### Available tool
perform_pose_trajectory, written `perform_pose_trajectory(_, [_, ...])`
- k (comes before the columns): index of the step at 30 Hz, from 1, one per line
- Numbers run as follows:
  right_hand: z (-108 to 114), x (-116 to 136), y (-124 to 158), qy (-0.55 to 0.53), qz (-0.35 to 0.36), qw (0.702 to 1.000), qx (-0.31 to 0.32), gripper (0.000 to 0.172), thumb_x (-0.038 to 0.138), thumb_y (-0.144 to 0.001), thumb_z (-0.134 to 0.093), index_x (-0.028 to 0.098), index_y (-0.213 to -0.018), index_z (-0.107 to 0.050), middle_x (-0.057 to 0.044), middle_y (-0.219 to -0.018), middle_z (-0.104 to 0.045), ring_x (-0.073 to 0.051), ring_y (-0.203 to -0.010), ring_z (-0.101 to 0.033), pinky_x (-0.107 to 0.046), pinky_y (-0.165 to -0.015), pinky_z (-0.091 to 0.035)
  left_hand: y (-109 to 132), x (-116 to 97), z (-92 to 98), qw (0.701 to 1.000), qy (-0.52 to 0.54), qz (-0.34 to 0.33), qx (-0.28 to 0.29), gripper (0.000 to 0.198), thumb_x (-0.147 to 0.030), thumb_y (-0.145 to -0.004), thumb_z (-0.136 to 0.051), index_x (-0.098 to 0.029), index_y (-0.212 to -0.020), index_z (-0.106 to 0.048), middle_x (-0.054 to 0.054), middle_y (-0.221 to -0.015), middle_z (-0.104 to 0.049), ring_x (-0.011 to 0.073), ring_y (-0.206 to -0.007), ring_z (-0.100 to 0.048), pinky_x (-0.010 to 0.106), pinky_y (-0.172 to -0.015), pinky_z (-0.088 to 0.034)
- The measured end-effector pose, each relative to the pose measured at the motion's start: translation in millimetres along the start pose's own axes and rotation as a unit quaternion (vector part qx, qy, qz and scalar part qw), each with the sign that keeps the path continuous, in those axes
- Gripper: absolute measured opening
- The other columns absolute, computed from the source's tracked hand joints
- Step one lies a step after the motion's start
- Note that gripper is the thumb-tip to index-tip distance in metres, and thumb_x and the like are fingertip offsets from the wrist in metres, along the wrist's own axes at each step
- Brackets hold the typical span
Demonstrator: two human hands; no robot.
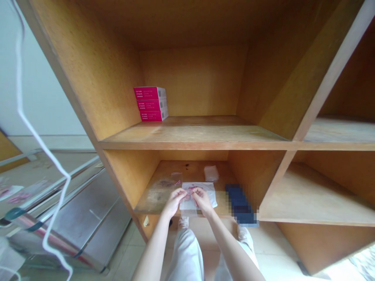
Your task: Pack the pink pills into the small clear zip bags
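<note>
Both my hands reach down to the lower shelf (pixel 152 203) of a wooden shelving unit. My left hand (pixel 173 200) and my right hand (pixel 201 200) pinch the top edge of a small clear plastic bag (pixel 189 206) between them. The bag hangs over a white sheet or pouch (pixel 211 195) lying on the shelf. Small pink pieces (pixel 177 182) lie in another clear bag just behind my left hand. A further clear bag (pixel 211 173) sits farther back.
Three stacked pink boxes (pixel 150 104) stand at the back left of the upper shelf (pixel 193 134). A dark blurred object (pixel 240 205) lies at the shelf's right front. A metal cart (pixel 76 218) stands to the left. A white cord (pixel 43 148) dangles close to the camera.
</note>
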State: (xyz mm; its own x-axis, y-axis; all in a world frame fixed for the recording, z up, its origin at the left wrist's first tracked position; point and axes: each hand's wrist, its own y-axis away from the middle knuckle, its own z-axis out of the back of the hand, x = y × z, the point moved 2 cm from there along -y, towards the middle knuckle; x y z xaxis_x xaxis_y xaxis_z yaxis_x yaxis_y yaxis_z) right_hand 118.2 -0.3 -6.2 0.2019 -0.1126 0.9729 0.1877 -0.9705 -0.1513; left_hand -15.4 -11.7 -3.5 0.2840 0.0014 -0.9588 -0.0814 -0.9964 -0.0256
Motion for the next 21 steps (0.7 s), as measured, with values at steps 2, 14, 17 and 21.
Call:
perform_pose_trajectory(2, [-0.2,-0.7,0.0,0.012,0.007,1.0,0.001,0.022,0.039,-0.07,-0.054,0.018,-0.067,-0.05,0.007,-0.048,-0.044,-0.005,-0.032,-0.031,-0.017,-0.031,-0.022,-0.3,1.1,0.6,1.0,-0.01,-0.002,-0.007,0.014,-0.027,-0.065,-0.065,-0.014,-0.065,-0.059,0.001,-0.062,-0.061,0.0127,-0.061,-0.057,0.022,-0.062,-0.041])
perform_pose_trajectory(14, [-4.0,2.7,1.4,0.009,0.056,0.998,0.034,0.01,0.025,-0.069,-0.053,0.017,-0.063,-0.053,-0.001,-0.062,-0.061,-0.014,-0.061,-0.058,-0.025,-0.06,-0.045,1.3,-2.6,-4.5,0.998,-0.061,-0.004,0.016,0.016,-0.028,-0.065,-0.066,-0.014,-0.071,-0.062,0.003,-0.066,-0.062,0.0132,-0.063,-0.056,0.023,-0.063,-0.041])
perform_pose_trajectory(17, [-3.8,-0.4,0.4,0.013,0.056,0.998,0.033,0.01,0.025,-0.069,-0.052,0.017,-0.063,-0.054,-0.001,-0.061,-0.061,-0.014,-0.06,-0.059,-0.025,-0.061,-0.045,0.7,-1.9,-3.8,0.997,-0.068,-0.002,0.021,0.016,-0.028,-0.066,-0.065,-0.014,-0.07,-0.062,0.003,-0.065,-0.062,0.0134,-0.062,-0.055,0.023,-0.063,-0.041])
perform_pose_trajectory(21, [-3.3,-2.3,-0.9,0.01,0.063,0.997,0.036,0.01,0.025,-0.07,-0.052,0.017,-0.064,-0.054,-0.002,-0.061,-0.062,-0.015,-0.061,-0.059,-0.026,-0.061,-0.044,0.3,-0.1,-2.1,0.998,-0.066,-0.003,0.023,0.017,-0.03,-0.066,-0.065,-0.013,-0.07,-0.062,0.004,-0.065,-0.062,0.0136,-0.063,-0.056,0.024,-0.064,-0.041])
